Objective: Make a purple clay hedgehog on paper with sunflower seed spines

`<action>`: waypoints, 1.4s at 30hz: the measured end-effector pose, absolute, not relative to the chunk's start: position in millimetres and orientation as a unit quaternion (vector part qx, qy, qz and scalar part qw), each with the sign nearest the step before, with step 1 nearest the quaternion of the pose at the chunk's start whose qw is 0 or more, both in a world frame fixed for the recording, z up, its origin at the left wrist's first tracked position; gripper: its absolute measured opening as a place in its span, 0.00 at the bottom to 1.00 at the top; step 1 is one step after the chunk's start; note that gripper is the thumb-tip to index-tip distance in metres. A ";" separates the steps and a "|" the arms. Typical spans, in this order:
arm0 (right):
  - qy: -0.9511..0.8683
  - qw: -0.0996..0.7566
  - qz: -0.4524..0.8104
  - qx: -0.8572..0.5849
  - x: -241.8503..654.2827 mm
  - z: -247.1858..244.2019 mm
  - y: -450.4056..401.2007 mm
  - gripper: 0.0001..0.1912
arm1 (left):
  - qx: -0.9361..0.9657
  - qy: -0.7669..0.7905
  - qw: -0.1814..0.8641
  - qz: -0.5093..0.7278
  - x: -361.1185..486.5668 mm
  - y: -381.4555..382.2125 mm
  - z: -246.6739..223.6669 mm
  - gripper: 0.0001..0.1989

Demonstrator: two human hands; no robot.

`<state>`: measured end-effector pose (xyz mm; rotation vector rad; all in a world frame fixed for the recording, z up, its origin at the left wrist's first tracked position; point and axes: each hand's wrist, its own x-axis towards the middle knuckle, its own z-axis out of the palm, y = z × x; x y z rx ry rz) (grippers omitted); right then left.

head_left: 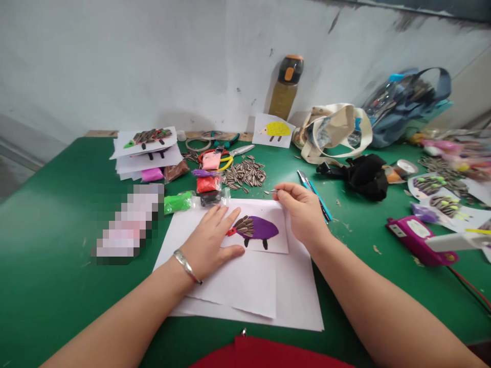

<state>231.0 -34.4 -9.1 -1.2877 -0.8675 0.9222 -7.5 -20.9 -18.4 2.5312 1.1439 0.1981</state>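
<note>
A small white card (274, 244) bears a purple clay animal (264, 228) with a red face, black legs and sunflower seeds (244, 225) on its front part. My left hand (213, 237), a silver bracelet at its wrist, lies with fingers spread on the card's left side and the paper under it. Just beyond the card's upper right corner, my right hand (301, 209) pinches a sunflower seed (273, 191) between thumb and forefinger. A pile of loose seeds (247, 173) lies behind the card.
Clay packets (178, 203), scissors (241, 150) and blue cutters (314, 196) surround the white sheets (295, 301). Finished cards (146, 140) lie back left. A bottle (284, 89), cloth bag (337, 130), black pouch (368, 176) and magenta device (418, 239) stand farther back and right.
</note>
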 end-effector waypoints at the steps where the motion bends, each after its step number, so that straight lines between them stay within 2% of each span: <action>1: -0.371 0.624 0.403 -0.557 229.5 -9.2 -35.0 0.07 | 0.894 0.406 0.175 0.070 -6.9 -21.5 -18.5 0.41; 6: -0.381 0.622 0.432 -0.530 223.3 -22.6 -31.7 0.07 | 0.891 0.413 0.176 0.067 -2.4 -23.9 -15.5 0.41; 12: -0.416 0.578 0.489 -0.504 224.1 -28.5 -22.7 0.07 | 0.893 0.410 0.172 0.072 -1.1 -25.0 -17.8 0.41; 19: -0.428 0.579 0.372 -0.586 227.1 -14.6 -35.8 0.07 | 0.891 0.417 0.168 0.069 -1.4 -25.5 -17.4 0.42; 23: -0.418 0.583 0.373 -0.589 221.6 -17.9 -38.9 0.07 | 0.889 0.416 0.179 0.068 -1.0 -25.4 -16.2 0.42; 33: -0.523 0.500 0.452 -0.521 219.4 -28.8 -27.6 0.08 | 0.895 0.406 0.166 0.084 -3.3 -24.0 -22.6 0.40; 39: -0.514 0.503 0.405 -0.564 222.1 -25.3 -31.4 0.11 | 0.905 0.392 0.138 0.088 -5.3 -23.4 -23.7 0.37; 42: -0.522 0.499 0.381 -0.578 227.1 -24.7 -32.5 0.08 | 0.907 0.388 0.128 0.100 -4.9 -24.1 -22.0 0.35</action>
